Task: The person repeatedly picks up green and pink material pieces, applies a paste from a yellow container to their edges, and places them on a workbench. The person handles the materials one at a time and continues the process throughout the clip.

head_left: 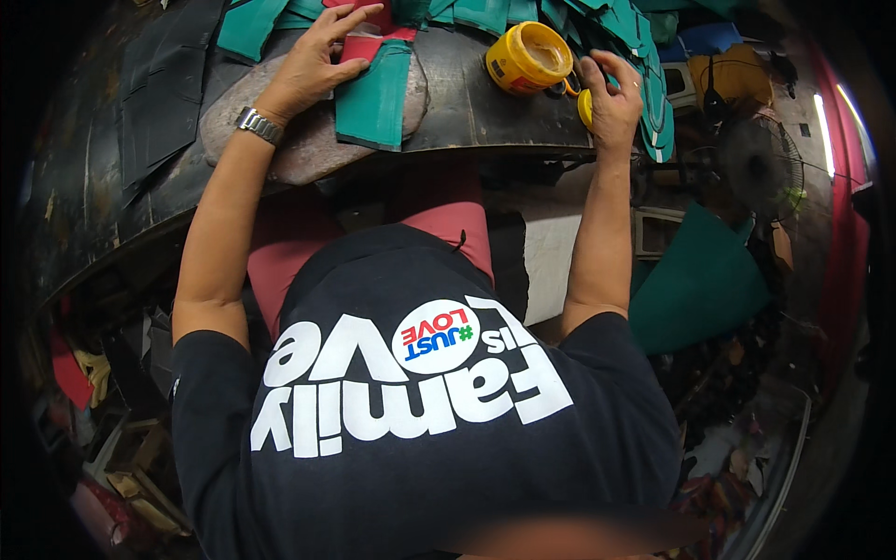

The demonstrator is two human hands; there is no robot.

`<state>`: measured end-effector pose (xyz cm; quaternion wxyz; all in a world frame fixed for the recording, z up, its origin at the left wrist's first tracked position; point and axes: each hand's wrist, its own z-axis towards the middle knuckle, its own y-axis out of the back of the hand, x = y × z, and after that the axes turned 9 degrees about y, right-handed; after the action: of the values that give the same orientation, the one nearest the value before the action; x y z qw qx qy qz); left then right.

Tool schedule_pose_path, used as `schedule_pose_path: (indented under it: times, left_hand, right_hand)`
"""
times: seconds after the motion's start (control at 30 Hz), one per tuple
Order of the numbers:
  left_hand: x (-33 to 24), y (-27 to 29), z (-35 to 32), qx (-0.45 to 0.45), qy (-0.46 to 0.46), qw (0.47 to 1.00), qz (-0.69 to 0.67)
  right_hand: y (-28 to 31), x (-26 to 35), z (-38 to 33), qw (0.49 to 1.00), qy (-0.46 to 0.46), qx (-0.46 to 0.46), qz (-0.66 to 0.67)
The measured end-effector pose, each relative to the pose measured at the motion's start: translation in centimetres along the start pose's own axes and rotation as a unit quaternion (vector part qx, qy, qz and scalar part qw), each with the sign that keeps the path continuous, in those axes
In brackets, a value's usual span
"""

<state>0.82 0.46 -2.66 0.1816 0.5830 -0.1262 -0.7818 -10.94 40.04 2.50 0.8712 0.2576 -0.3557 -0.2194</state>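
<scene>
My left hand (322, 58), with a metal watch at its wrist, rests with fingers spread on red pieces (362, 47) and a green flat piece (373, 98). These lie on a rounded, mottled stone slab (257, 117). To the right, an open yellow jar (530, 61) holds a pale substance and leans to one side. Beside the jar, my right hand (613, 98) has its fingers curled. A yellow round-edged lid (585, 109) shows at its thumb side, partly hidden by the hand, which seems closed on it.
Stacked green pieces (644, 84) line the dark worktable's (457, 117) right end, with more along the far side. Black sheets (163, 84) overlap at the left. A fan (761, 159) stands right of the table, near a large green sheet (700, 280). Clutter fills the floor.
</scene>
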Motion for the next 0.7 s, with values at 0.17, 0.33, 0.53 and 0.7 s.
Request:
schedule_pose_path:
  times: [0.17, 0.33, 0.53, 0.7]
  left_hand:
    - [-0.2, 0.1, -0.3, 0.025, 0.012, 0.999, -0.046]
    - [0.2, 0.0, -0.1, 0.026, -0.013, 0.997, -0.068]
    - [0.8, -0.1, 0.2, -0.034, -0.021, 0.997, -0.069]
    - [1.1, 0.0, 0.2, -0.110, -0.049, 0.989, 0.082]
  right_hand:
    - [-2.7, 3.2, 2.9, 0.917, 0.058, 0.206, -0.337]
    - [-3.6, 5.0, 4.7, 0.902, -0.144, 0.283, -0.294]
    - [-1.8, 7.1, 2.4, 0.896, -0.191, 0.227, -0.330]
    - [-4.4, 11.4, -3.6, 0.929, -0.162, 0.311, 0.117]
